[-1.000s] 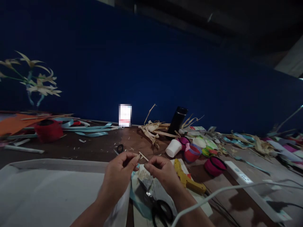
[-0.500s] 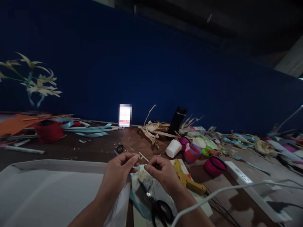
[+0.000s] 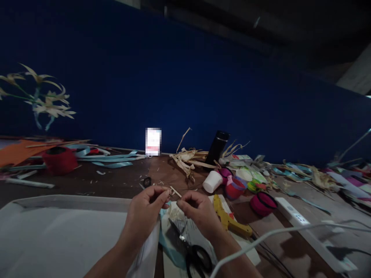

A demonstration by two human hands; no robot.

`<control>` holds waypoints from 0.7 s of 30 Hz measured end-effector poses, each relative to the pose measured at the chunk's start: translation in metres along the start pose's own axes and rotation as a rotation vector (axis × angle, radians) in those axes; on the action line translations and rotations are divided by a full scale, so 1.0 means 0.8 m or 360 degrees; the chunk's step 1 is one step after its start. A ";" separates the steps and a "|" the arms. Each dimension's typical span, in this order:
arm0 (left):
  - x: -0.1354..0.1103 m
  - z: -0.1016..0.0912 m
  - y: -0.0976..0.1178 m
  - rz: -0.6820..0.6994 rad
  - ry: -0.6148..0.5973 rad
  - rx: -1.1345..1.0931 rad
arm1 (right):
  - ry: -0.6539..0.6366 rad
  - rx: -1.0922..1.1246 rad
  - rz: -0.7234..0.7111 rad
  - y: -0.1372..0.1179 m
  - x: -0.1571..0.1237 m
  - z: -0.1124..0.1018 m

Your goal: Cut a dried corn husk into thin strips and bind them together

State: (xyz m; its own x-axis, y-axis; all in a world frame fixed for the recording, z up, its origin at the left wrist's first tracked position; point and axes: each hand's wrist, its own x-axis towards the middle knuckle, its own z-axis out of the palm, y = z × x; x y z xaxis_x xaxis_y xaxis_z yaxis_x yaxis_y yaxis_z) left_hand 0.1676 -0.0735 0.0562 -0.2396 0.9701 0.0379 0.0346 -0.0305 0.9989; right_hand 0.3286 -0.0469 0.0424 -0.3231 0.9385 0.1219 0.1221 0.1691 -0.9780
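Observation:
My right hand pinches a short, thin, pale stick whose free end points up and to the left. My left hand is closed at the fingertips a little to the left of it; a tiny thin bit shows at the tips, too small to name. Below and between my hands lie black-handled scissors, partly opened, on printed paper with pale husk scraps. Just right of my right hand rests a yellow glue gun.
A white tray fills the front left. Behind stand a white cup, a black bottle, dried husks and a red ribbon roll. A white cable crosses the right front, near a power strip.
My fingers have shifted only slightly, with a little more of the tiny bit showing at my left fingertips. The stick stays in my right hand.

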 end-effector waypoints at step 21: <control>-0.008 0.006 -0.001 0.0105 -0.0083 0.0156 | 0.0035 0.0268 0.0042 0.002 0.003 0.006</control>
State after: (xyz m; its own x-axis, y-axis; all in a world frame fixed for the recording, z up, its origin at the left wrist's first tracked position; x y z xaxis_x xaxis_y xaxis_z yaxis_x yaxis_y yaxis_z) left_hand 0.1738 -0.0781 0.0547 -0.1829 0.9781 0.0996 0.1441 -0.0735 0.9868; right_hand 0.3236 -0.0457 0.0403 -0.3011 0.9486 0.0975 -0.0293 0.0931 -0.9952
